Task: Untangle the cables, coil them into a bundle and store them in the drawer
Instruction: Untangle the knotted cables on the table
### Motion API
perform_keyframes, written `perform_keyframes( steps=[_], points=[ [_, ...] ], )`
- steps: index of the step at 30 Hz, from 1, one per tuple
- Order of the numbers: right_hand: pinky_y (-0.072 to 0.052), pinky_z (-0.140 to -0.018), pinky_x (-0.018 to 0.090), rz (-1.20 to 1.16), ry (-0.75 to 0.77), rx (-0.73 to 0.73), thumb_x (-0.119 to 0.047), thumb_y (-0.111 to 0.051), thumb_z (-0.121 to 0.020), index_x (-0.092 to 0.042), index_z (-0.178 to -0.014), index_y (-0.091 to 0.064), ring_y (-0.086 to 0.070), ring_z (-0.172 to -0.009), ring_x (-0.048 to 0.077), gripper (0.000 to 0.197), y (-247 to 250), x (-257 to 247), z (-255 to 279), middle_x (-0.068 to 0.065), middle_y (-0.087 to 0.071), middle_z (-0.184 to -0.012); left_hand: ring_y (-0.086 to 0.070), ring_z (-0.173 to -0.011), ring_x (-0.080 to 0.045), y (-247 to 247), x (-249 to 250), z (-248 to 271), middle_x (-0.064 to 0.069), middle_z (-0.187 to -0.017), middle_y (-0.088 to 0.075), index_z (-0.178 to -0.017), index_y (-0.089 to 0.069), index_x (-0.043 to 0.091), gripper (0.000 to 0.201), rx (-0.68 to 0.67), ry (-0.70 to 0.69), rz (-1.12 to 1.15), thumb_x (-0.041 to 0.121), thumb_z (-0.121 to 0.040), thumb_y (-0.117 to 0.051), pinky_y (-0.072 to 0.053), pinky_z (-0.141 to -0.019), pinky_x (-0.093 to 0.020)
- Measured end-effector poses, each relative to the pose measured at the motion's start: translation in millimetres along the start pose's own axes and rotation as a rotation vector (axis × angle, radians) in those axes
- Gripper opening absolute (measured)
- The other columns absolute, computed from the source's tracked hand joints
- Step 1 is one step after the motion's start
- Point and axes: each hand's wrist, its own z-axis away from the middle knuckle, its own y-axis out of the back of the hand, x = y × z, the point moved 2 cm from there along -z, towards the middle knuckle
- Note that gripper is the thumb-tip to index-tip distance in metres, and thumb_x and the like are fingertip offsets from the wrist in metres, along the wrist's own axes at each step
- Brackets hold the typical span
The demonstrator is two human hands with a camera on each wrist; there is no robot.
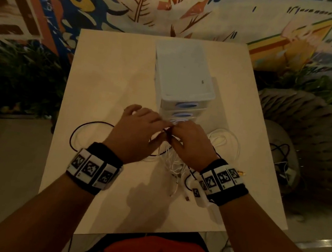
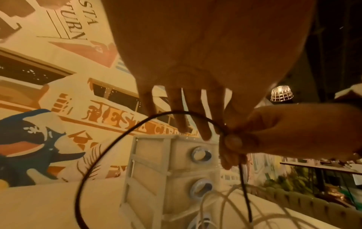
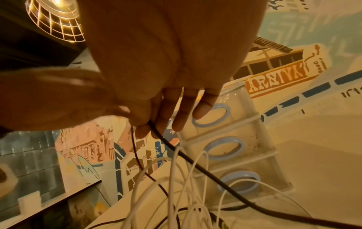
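Note:
A black cable (image 1: 74, 133) loops on the pale table (image 1: 109, 72) at the left and rises to my hands. My left hand (image 1: 162, 126) pinches it with thumb and forefinger, its other fingers (image 2: 203, 133) straight. My right hand (image 1: 177, 133) pinches the same black cable (image 3: 176, 151) right beside it. Under both hands hangs a tangle of white cables (image 1: 175, 164), with a white loop (image 1: 225, 141) lying to the right. The white drawer unit (image 1: 183, 75) stands just behind my hands, its drawers with blue ring handles (image 3: 225, 148) all pushed in.
A small plug end (image 1: 187, 198) lies on the table near my right wrist. More black cable (image 1: 282, 157) lies on a grey ribbed seat right of the table. Plants flank the table and a painted wall stands behind it.

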Motion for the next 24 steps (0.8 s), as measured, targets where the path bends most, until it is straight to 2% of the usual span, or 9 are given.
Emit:
perform_keyframes(
  steps=[2, 4, 9, 12, 15, 17, 20, 22, 24],
  points=[
    [-0.045, -0.074, 0.040, -0.090, -0.032, -0.024, -0.039, -0.045, -0.099, -0.016, -0.096, -0.072, -0.060, -0.081, 0.022, 0.036, 1, -2, 3, 0.004, -0.070, -0.086, -0.060, -0.091, -0.028, -7, -10, 0, 0.001, -0.094, -0.067, -0.111, -0.071, 0.024, 0.040, -0.021, 0.023, 0.068, 0.043, -0.100, -0.038, -0.045, -0.082, -0.042],
    [-0.040, -0.072, 0.032, -0.159, -0.097, -0.064, -0.038, -0.048, -0.100, -0.015, -0.095, -0.071, -0.054, -0.078, 0.012, 0.033, 0, 2, 5, 0.001, -0.069, -0.084, -0.054, -0.083, -0.028, 2, -16, 0, -0.004, -0.088, -0.062, -0.106, -0.070, 0.016, 0.035, 0.069, 0.046, 0.167, 0.036, -0.102, -0.042, -0.046, -0.073, -0.043],
    [-0.040, -0.075, 0.033, -0.126, -0.174, -0.107, -0.032, -0.054, -0.102, -0.015, -0.092, -0.072, -0.054, -0.071, 0.011, 0.027, -11, 32, 15, -0.001, -0.070, -0.081, -0.052, -0.078, -0.026, 41, -42, 4, -0.007, -0.090, -0.059, -0.098, -0.068, 0.007, 0.023, 0.455, 0.198, 0.271, 0.018, -0.105, -0.049, -0.042, -0.071, -0.040],
    [-0.046, -0.084, 0.043, -0.001, -0.192, -0.086, -0.042, -0.051, -0.101, -0.023, -0.100, -0.074, -0.062, -0.081, 0.021, 0.030, -12, 39, 15, -0.002, -0.074, -0.089, -0.055, -0.085, -0.032, 39, -50, 9, -0.008, -0.096, -0.062, -0.103, -0.067, 0.011, 0.025, 0.460, 0.301, 0.163, 0.025, -0.105, -0.047, -0.042, -0.073, -0.044],
    [-0.048, -0.079, 0.046, 0.060, -0.163, -0.073, -0.044, -0.053, -0.100, -0.024, -0.104, -0.075, -0.062, -0.083, 0.027, 0.031, -10, 32, 12, 0.001, -0.074, -0.088, -0.054, -0.109, -0.032, 44, -36, 10, -0.010, -0.121, -0.060, -0.130, -0.062, 0.017, 0.037, 0.457, 0.355, 0.069, 0.023, -0.093, -0.058, -0.039, -0.087, -0.041],
    [-0.049, -0.074, 0.043, 0.054, -0.123, -0.059, -0.041, -0.055, -0.099, -0.022, -0.105, -0.077, -0.063, -0.080, 0.028, 0.030, -9, 27, 10, 0.003, -0.073, -0.082, -0.052, -0.120, -0.030, 49, -14, 4, -0.008, -0.133, -0.057, -0.141, -0.055, 0.019, 0.055, 0.428, 0.202, 0.092, 0.017, -0.086, -0.059, -0.037, -0.095, -0.041],
    [-0.049, -0.068, 0.039, 0.041, -0.069, -0.007, -0.036, -0.056, -0.099, -0.021, -0.099, -0.079, -0.065, -0.075, 0.028, 0.028, -9, 22, 7, 0.002, -0.075, -0.080, -0.052, -0.126, -0.026, 26, 15, -8, -0.002, -0.139, -0.058, -0.141, -0.056, 0.022, 0.053, 0.180, -0.101, 0.092, 0.016, -0.089, -0.050, -0.037, -0.103, -0.044],
    [-0.049, -0.072, 0.041, 0.030, -0.069, -0.030, -0.039, -0.046, -0.101, -0.017, -0.097, -0.077, -0.064, -0.079, 0.030, 0.038, -9, 16, 6, 0.005, -0.075, -0.085, -0.053, -0.127, -0.026, -1, 14, -9, 0.000, -0.138, -0.060, -0.141, -0.056, 0.024, 0.049, -0.006, -0.086, 0.028, 0.026, -0.093, -0.044, -0.036, -0.107, -0.046],
    [-0.046, -0.073, 0.043, -0.005, -0.073, -0.047, -0.041, -0.039, -0.100, -0.014, -0.094, -0.075, -0.062, -0.076, 0.029, 0.045, -7, 12, 7, 0.007, -0.072, -0.081, -0.061, -0.114, -0.030, -20, 3, -8, -0.002, -0.122, -0.069, -0.131, -0.064, 0.023, 0.044, -0.086, -0.025, 0.003, 0.035, -0.095, -0.041, -0.041, -0.102, -0.048]
  ],
)
